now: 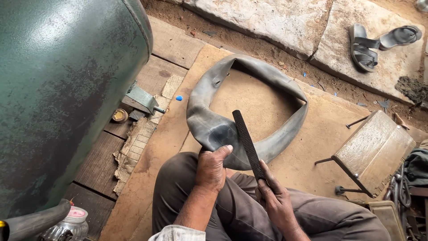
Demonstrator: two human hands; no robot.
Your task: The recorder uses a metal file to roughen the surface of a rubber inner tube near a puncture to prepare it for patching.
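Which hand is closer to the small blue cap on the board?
Left. The left hand grips the inner tube below and right of the blue cap; the right hand, holding the rasp, is farther right.

Your left hand (211, 168) and right hand (273, 193) are bare — no gloves, no rings. You wear dark brown trousers (240, 209), creased at the knees — and a pale rolled shirt cuff (177, 233).

Tube (267, 134) lies between tank (67, 89) and stool (374, 149).
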